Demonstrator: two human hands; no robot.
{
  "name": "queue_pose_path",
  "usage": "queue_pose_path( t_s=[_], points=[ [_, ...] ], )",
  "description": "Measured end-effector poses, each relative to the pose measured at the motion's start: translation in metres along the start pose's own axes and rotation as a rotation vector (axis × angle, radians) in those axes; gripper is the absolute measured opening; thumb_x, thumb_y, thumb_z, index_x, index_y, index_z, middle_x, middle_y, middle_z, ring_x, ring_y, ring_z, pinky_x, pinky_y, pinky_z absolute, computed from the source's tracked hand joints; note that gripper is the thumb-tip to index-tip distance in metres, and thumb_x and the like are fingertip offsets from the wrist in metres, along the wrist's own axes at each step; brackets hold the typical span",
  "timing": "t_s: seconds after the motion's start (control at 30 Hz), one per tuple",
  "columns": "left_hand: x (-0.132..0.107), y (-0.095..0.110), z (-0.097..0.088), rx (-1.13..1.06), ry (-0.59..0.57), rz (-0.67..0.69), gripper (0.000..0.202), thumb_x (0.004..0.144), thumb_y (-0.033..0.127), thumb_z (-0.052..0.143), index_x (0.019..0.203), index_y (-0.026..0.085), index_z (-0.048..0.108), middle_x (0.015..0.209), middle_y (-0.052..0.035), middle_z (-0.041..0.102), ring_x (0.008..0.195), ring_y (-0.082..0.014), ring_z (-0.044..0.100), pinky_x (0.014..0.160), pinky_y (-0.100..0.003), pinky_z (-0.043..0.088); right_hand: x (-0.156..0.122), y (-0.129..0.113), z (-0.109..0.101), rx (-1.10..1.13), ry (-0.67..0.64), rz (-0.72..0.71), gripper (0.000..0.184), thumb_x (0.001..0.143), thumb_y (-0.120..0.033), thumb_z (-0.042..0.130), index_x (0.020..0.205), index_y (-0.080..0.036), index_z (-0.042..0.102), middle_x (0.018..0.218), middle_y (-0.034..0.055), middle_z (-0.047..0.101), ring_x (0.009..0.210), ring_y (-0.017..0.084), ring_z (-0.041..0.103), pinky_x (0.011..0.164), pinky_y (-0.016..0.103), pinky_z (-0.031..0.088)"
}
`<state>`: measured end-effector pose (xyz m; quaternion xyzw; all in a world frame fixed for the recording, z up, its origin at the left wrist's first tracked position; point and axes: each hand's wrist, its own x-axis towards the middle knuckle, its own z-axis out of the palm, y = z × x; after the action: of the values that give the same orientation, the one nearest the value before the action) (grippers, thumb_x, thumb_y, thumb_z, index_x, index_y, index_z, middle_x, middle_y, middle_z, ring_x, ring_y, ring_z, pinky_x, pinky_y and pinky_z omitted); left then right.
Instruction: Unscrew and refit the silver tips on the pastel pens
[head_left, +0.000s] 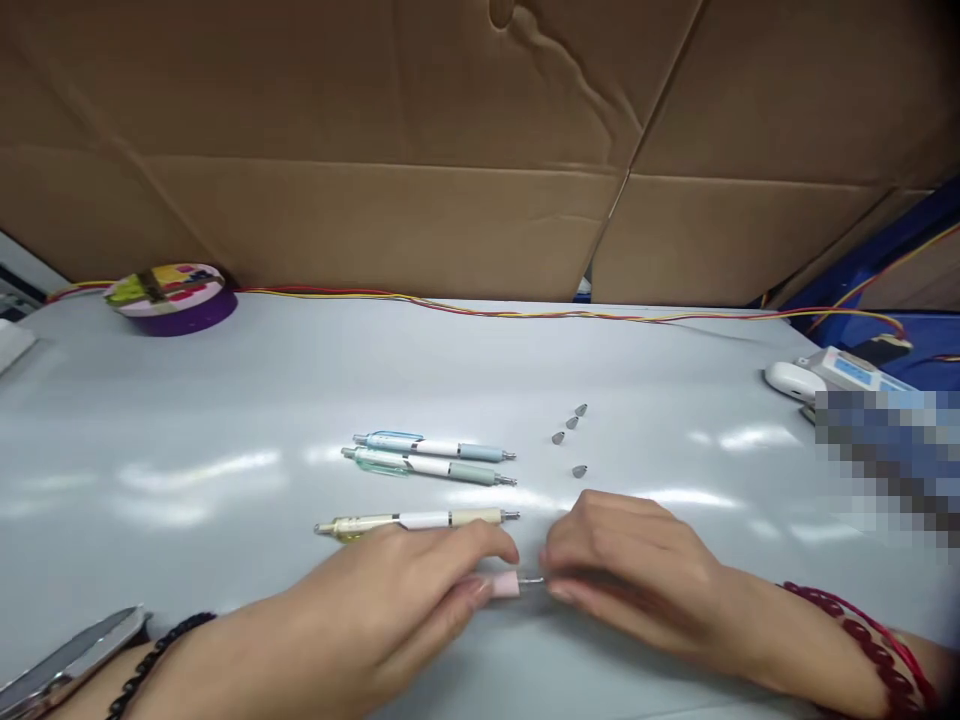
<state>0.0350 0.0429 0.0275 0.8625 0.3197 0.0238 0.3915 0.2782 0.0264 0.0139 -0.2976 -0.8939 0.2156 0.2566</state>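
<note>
My left hand holds a pen with a pink grip [504, 584]; most of its barrel is hidden under the palm and fingers of my left hand [375, 610]. A thin metallic refill end [532, 581] sticks out of the grip. On its far end the thumb and fingers of my right hand [630, 560] are pinched. Just beyond my left hand lies a yellow pen [424, 519]. Farther back are a green pen [435, 466] and a blue pen [442, 449], side by side. Several small silver cone tips [580, 471] lie to the right of the pens.
A round purple box with a patterned lid [176, 300] stands at the back left. Red and yellow wires [450, 307] run along the table's back edge, before a cardboard wall [375, 220]. At the right are a white earbud case [795, 380] and a power strip [855, 370].
</note>
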Motion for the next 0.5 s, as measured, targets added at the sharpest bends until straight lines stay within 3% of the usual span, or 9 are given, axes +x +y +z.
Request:
queue_pose_path(
  t_s=[0.13,0.2,0.33,0.5],
  points=[
    [0.0,-0.016,0.004,0.636,0.183,0.28,0.026,0.096,0.015,0.03,0.112,0.02,0.049,0.078,-0.0043,0.062,0.061,-0.0197,0.054,0.054,-0.028,0.038,-0.002,0.004,-0.007,-0.093,0.102,-0.054,0.023,0.084,-0.009,0.055,0.103,-0.019,0.052,0.082,0.003,0.065,0.07,0.013,0.057,0.064,0.025,0.046],
    [0.001,-0.021,0.002,0.818,0.247,0.372,0.03,0.093,0.007,0.03,0.112,0.017,0.051,0.075,-0.0053,0.062,0.057,-0.0195,0.052,0.052,-0.029,0.037,-0.004,0.005,-0.012,-0.119,0.156,-0.061,0.03,0.081,-0.002,0.052,0.106,-0.02,0.051,0.081,0.003,0.065,0.069,0.014,0.059,0.063,0.025,0.047],
    [0.004,-0.021,-0.005,0.929,0.297,0.46,0.026,0.091,0.004,0.034,0.106,0.014,0.054,0.073,-0.0056,0.063,0.061,-0.0193,0.053,0.058,-0.032,0.04,-0.007,0.002,-0.025,-0.243,0.235,-0.098,0.047,0.077,-0.001,0.052,0.116,-0.024,0.044,0.082,0.0039,0.067,0.066,0.015,0.061,0.058,0.027,0.049],
    [0.004,-0.022,-0.014,0.952,0.354,0.46,0.03,0.092,0.004,0.033,0.111,0.017,0.053,0.085,-0.0071,0.064,0.075,-0.0214,0.058,0.068,-0.035,0.042,-0.004,-0.001,-0.036,-0.392,0.291,-0.151,0.043,0.08,-0.007,0.052,0.118,-0.025,0.045,0.079,0.0061,0.069,0.063,0.016,0.062,0.054,0.027,0.051]
  ],
)
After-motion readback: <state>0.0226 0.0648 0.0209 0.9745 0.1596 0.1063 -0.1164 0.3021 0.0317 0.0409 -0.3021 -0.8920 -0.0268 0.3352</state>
